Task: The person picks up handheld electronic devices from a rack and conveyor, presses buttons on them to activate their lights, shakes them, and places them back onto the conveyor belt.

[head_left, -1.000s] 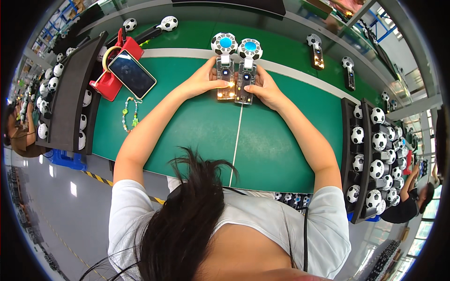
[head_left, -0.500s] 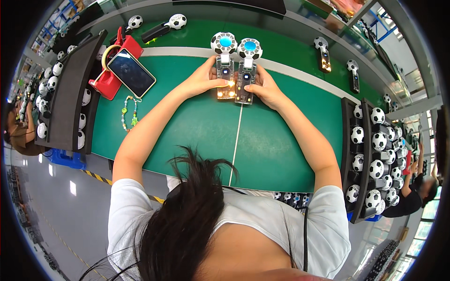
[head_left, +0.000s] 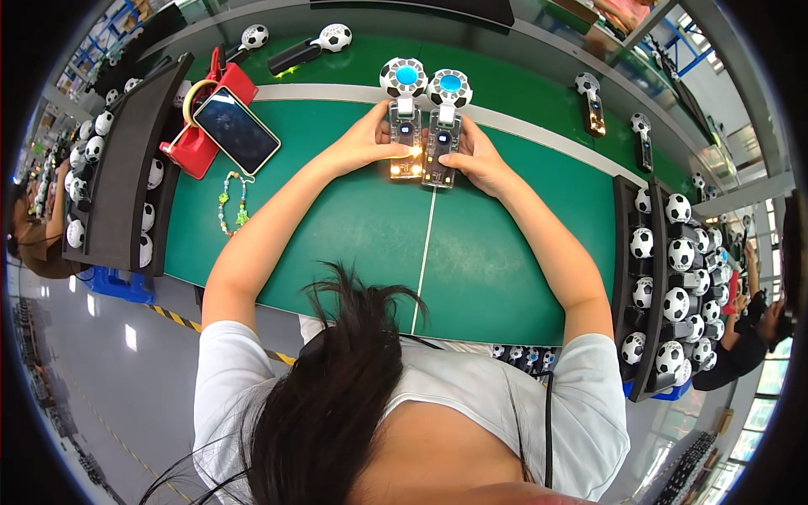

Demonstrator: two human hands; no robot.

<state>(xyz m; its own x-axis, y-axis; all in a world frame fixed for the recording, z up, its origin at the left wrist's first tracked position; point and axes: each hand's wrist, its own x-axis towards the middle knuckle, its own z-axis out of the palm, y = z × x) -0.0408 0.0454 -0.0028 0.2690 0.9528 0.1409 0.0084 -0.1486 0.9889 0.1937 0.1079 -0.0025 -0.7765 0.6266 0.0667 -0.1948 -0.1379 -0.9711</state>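
Side by side over the green table, my two hands hold two upright handheld gadgets, each with a soccer-ball head, a blue disc and a see-through dark handle. My left hand is closed around the left gadget, its thumb pressed on the handle front. Warm yellow lights glow at that handle's lower end. Around the right gadget my right hand is wrapped, thumb on the front. A small light shows on each handle; the right one glows far less.
At left lie a phone against a red stand and a bead bracelet. Black racks of soccer-ball gadgets flank the table. Beyond the pale rail, a green belt carries more gadgets. A person works at far right.
The gadgets on the belt beyond the rail have shifted to the right. The person at far right has moved slightly. My hands and both held gadgets stay practically in place.
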